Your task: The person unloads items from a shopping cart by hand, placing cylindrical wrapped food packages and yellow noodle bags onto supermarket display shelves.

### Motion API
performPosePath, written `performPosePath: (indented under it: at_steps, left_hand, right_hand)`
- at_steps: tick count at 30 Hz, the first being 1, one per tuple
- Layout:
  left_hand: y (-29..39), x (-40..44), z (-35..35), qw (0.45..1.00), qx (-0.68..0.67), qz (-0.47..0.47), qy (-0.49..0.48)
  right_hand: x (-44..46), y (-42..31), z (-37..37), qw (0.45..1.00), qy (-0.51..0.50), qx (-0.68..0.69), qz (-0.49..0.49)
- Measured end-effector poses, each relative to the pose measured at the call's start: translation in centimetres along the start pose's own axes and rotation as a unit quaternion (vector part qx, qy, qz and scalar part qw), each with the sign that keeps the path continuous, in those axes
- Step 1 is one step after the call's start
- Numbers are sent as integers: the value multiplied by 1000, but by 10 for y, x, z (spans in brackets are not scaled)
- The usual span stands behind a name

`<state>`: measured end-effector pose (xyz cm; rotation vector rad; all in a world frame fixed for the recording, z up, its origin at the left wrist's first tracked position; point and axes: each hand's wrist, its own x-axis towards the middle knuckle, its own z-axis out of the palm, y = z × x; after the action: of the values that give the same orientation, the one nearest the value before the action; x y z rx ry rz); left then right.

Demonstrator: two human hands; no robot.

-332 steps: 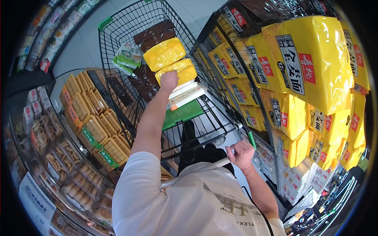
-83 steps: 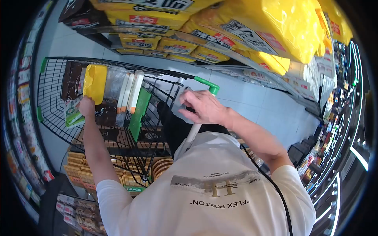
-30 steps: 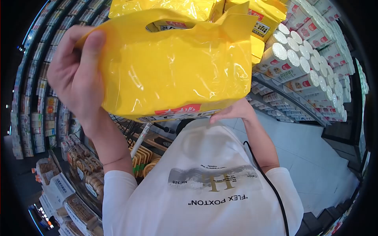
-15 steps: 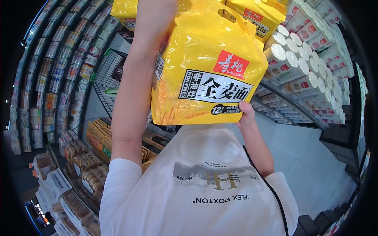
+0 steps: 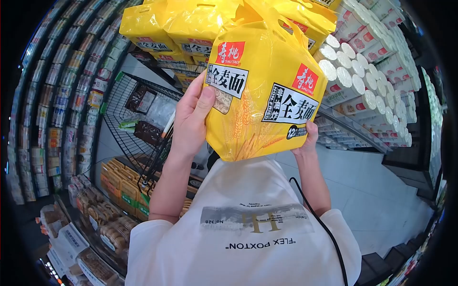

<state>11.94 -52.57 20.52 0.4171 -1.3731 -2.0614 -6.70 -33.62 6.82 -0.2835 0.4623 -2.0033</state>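
Observation:
Between my two hands is a large yellow bag of noodles point(image 5: 253, 109) with a carry handle at its top. It is held up before my chest, tilted, with one corner edge turned toward me so two printed sides show. My left hand point(image 5: 193, 112) grips its left side, the thumb on the front near a small clear window. At the lower right, my right hand point(image 5: 307, 138) clasps the other side; only the thumb and part of the hand show, and the other fingers are hidden behind the bag.
More yellow noodle bags point(image 5: 195, 24) are stacked just beyond. A wire shopping cart point(image 5: 119, 102) holding dark packages stands at left. White cylindrical packs point(image 5: 355, 81) fill a shelf at right; packaged baked goods point(image 5: 114, 229) sit at lower left, and tall stocked shelves point(image 5: 62, 105) line the far left.
My left hand has come down from the bag's top to its left side. The bag has turned, so its side panel with the window now shows. More of the cart is visible.

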Motion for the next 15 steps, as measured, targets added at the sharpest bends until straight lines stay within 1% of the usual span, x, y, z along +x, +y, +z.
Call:
performPosePath:
  at_steps: [5,9,11,13,14,15]
  left_hand:
    - [1,0,4,1000,4,10,3]
    - [1,0,8,1000,5,14,-2]
    - [0,1,8,1000,12,13,-4]
    - [-2,5,3,998,62,9,-10]
    - [-4,6,-2,996,88,6,-15]
    - [-9,7,-8,997,70,6,-35]
  right_hand:
    - [4,3,-9,1000,-7,24,1]
    - [4,8,-18,999,13,51,-13]
    - [4,5,-17,1000,-1,22,-14]
    - [3,-3,-22,1000,-8,-15,-20]
    - [1,-8,-23,999,4,-32,-7]
    - [2,-13,-26,997,-32,-63,4]
